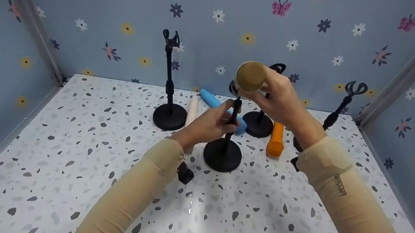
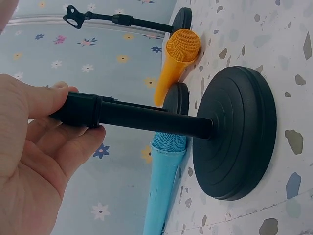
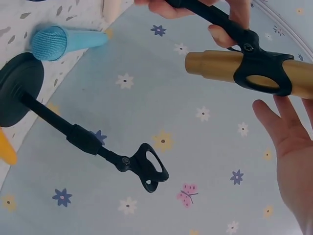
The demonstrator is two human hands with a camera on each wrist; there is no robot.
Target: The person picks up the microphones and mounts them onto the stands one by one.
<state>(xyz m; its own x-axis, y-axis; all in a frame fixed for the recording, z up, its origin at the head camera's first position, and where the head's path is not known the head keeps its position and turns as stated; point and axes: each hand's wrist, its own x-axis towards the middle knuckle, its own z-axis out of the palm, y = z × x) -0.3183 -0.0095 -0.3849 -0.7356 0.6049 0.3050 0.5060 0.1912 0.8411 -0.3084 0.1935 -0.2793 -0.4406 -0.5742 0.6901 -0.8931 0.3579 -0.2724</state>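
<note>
While the left hand [image 1: 206, 126] grips a black stand [image 1: 222, 157] by its pole [image 2: 154, 120], the right hand [image 1: 281, 98] holds the gold microphone [image 1: 251, 76], seated in that stand's clip [image 3: 266, 59] (an orange microphone [image 1: 275, 140] lies nearby).

Microphone [image 1: 251, 75] on front stand [image 1: 222, 156]
Second stand [image 1: 170, 86] behind left, third stand [image 1: 257, 126] behind right, fourth stand [image 1: 332, 118] apparently farther right.

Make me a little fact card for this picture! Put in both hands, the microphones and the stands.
Left hand: grips the pole of the front stand
Right hand: holds the gold microphone
Gold microphone: through the front stand's clip
On the table: blue microphone, orange microphone
Partly hidden: pale rod; can't tell if it's a microphone
Other stands: left stand, back stand, right stand; all black, none holding a microphone
</note>
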